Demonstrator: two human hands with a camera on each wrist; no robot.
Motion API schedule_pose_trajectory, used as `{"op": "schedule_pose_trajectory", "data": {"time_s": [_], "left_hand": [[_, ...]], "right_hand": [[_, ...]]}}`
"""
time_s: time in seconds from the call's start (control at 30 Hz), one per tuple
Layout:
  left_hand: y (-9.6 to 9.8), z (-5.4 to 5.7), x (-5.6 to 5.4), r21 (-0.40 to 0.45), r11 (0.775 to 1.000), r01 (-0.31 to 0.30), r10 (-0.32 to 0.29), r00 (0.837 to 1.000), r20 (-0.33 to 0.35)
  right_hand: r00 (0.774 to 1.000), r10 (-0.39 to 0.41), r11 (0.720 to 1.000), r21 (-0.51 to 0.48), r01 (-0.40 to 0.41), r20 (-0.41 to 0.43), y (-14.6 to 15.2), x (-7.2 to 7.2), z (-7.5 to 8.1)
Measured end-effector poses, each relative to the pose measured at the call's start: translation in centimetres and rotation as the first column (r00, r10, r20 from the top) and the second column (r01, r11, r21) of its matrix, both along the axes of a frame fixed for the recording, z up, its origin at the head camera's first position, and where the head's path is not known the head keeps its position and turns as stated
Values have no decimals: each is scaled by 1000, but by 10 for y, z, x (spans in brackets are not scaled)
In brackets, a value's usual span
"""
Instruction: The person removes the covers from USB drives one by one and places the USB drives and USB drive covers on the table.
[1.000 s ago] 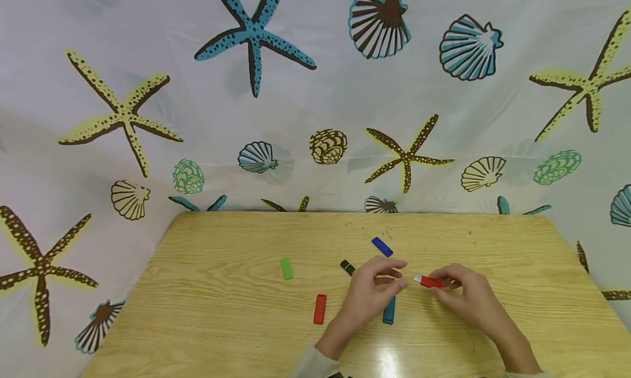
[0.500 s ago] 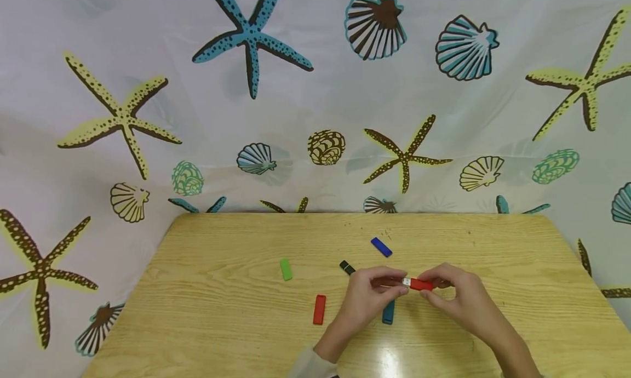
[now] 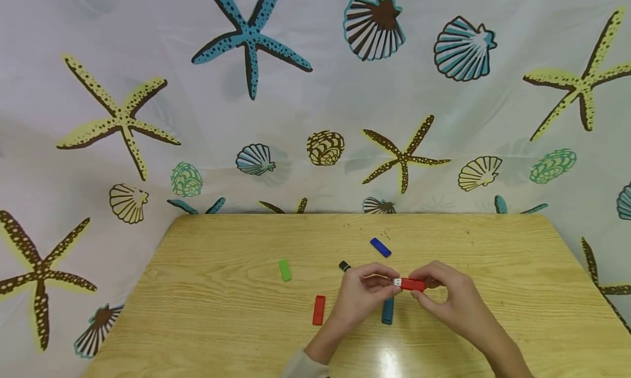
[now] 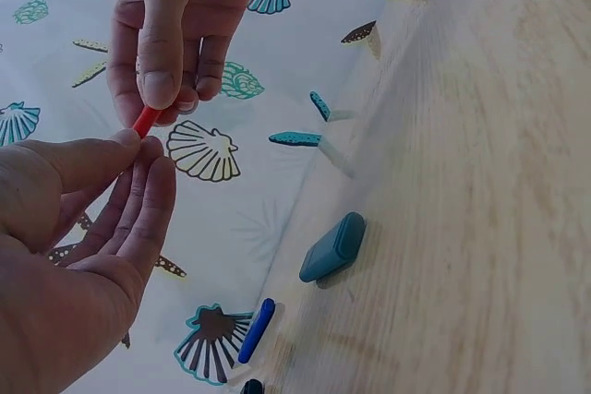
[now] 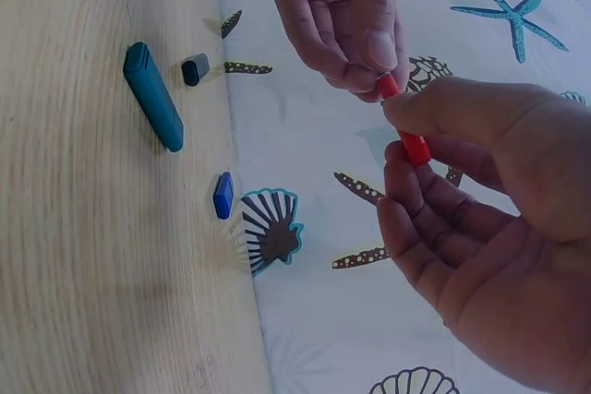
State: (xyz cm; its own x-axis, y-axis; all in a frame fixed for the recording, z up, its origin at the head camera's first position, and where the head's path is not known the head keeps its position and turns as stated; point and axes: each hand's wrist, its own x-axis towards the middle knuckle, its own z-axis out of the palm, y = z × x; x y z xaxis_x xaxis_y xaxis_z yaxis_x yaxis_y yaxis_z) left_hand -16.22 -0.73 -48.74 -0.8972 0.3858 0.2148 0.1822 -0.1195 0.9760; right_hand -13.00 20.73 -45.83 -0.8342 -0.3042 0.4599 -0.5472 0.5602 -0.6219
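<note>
Beyond the table's far edge, a hanging sea-patterned cloth (image 3: pixel 296 112); in front, the wood-grained table (image 3: pixel 212 323). Above the surface, right of centre, two hands drawn close on one thing: right hand (image 3: pixel 458 298) pinching the body of a red USB stick (image 3: pixel 413 284) between thumb and fingers, left hand (image 3: pixel 357 298) pinching the opposite end at fingertip level. How hard, cannot tell.

On the surface, partly behind the left hand, a teal stick (image 3: pixel 388 311); farther toward the left edge, a second red stick (image 3: pixel 319 310). Nearest the far edge, a blue stick (image 3: pixel 380 247); nearest the left edge, a green stick (image 3: pixel 285 270); just past the left hand, a black stick (image 3: pixel 344 265), partly covered. Smallest, the metal plug (image 3: pixel 397 282), bare, pointing toward the left edge.

Step in hand, by judgement: working the red USB stick between both hands. Next move: probably calling for a steady right pinch and straight, untwisted left-hand handling along the plug's line.
</note>
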Motion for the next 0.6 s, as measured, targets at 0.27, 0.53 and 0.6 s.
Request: {"op": "schedule_pose_trajectory", "data": {"time_s": [0.27, 0.53, 0.6], "left_hand": [[-4, 8, 4, 20, 1000, -10, 10, 1000, 5], [-10, 15, 7, 17, 1000, -18, 18, 1000, -16], [-12, 15, 7, -2, 999, -32, 32, 999, -42]], "right_hand": [[999, 6, 999, -48, -7, -38, -5, 2, 3], [999, 32, 997, -76, -34, -19, -9, 1, 6], [999, 38, 996, -80, -39, -20, -10, 1, 6]]}}
